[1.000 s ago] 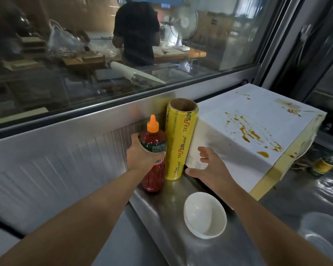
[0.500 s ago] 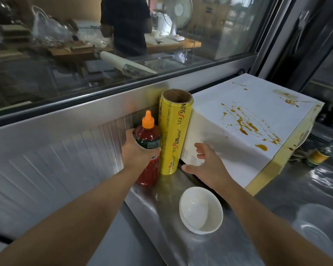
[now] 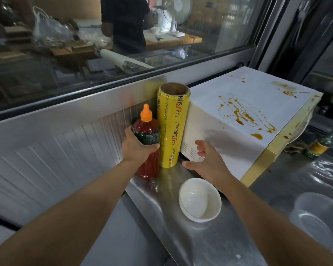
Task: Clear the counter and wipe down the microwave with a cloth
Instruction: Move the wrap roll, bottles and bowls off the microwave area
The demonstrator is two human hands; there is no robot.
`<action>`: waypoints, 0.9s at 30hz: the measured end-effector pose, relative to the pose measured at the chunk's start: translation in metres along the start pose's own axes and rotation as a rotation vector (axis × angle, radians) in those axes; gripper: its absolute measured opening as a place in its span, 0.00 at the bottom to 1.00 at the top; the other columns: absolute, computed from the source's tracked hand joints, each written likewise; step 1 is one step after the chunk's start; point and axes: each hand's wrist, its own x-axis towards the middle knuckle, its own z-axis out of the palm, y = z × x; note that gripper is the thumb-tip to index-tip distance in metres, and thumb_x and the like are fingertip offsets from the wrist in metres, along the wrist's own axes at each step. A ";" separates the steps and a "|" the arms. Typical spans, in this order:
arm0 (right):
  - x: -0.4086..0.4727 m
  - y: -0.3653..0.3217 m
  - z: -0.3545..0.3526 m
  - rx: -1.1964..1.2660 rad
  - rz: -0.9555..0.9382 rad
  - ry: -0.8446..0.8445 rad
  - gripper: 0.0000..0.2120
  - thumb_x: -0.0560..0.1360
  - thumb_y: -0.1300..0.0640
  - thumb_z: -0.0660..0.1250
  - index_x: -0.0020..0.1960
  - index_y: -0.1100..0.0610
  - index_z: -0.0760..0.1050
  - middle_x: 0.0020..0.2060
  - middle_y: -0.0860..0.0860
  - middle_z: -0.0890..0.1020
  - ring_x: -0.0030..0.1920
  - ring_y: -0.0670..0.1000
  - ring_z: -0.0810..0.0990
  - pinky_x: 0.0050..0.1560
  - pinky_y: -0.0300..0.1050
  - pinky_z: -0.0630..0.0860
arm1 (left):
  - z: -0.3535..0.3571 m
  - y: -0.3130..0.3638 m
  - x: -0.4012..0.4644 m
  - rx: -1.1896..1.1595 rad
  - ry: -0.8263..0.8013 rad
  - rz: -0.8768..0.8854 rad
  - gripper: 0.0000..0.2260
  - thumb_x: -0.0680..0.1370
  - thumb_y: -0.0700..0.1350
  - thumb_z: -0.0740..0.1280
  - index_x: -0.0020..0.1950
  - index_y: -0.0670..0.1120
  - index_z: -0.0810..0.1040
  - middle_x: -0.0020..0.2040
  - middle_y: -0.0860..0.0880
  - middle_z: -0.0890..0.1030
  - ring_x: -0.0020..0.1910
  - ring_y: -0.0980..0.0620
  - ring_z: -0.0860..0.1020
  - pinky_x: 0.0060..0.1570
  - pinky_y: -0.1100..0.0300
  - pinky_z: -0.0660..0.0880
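Observation:
A white microwave stands on the steel counter, its top spattered with brown sauce. Against its left side a yellow roll of cling wrap stands upright. Left of the roll is a red sauce bottle with an orange cap, and my left hand grips it round the middle. My right hand hovers with spread fingers by the microwave's vented side, just right of the roll, holding nothing. A white bowl sits on the counter below that hand.
A clear plastic container lies at the right edge. A small glass bottle stands right of the microwave. Behind the counter runs a ribbed steel wall under a window, beyond which a person stands at a table.
My right hand has opened wider beside the microwave. My left hand keeps its grip on the sauce bottle, which stays on the counter. The camera has shifted slightly.

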 end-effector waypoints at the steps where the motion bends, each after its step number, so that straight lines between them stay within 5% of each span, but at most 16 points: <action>1: -0.002 0.000 -0.002 -0.003 -0.004 0.000 0.40 0.66 0.53 0.77 0.72 0.51 0.60 0.68 0.50 0.68 0.66 0.49 0.68 0.63 0.46 0.69 | -0.001 0.001 -0.003 0.005 -0.010 -0.022 0.42 0.62 0.45 0.80 0.69 0.43 0.60 0.64 0.44 0.74 0.62 0.43 0.74 0.61 0.51 0.73; 12: -0.053 -0.004 -0.034 -0.035 -0.004 0.076 0.39 0.65 0.52 0.77 0.71 0.50 0.61 0.66 0.50 0.69 0.65 0.48 0.68 0.56 0.40 0.65 | -0.011 0.035 -0.061 -0.044 -0.028 -0.112 0.42 0.65 0.44 0.79 0.70 0.44 0.57 0.67 0.42 0.69 0.66 0.42 0.70 0.65 0.43 0.69; 19: -0.096 -0.006 -0.066 0.010 0.004 0.167 0.39 0.66 0.54 0.77 0.71 0.53 0.62 0.67 0.51 0.68 0.65 0.50 0.69 0.63 0.45 0.68 | -0.008 0.068 -0.108 -0.025 -0.204 0.033 0.39 0.66 0.43 0.78 0.71 0.44 0.61 0.67 0.44 0.71 0.63 0.49 0.71 0.58 0.60 0.68; 27: -0.149 0.009 -0.110 -0.070 0.060 0.312 0.39 0.65 0.54 0.77 0.71 0.56 0.63 0.67 0.54 0.70 0.66 0.52 0.70 0.61 0.44 0.68 | 0.032 0.095 -0.159 0.023 -0.421 0.098 0.38 0.66 0.45 0.77 0.71 0.46 0.61 0.67 0.46 0.72 0.64 0.47 0.71 0.60 0.58 0.69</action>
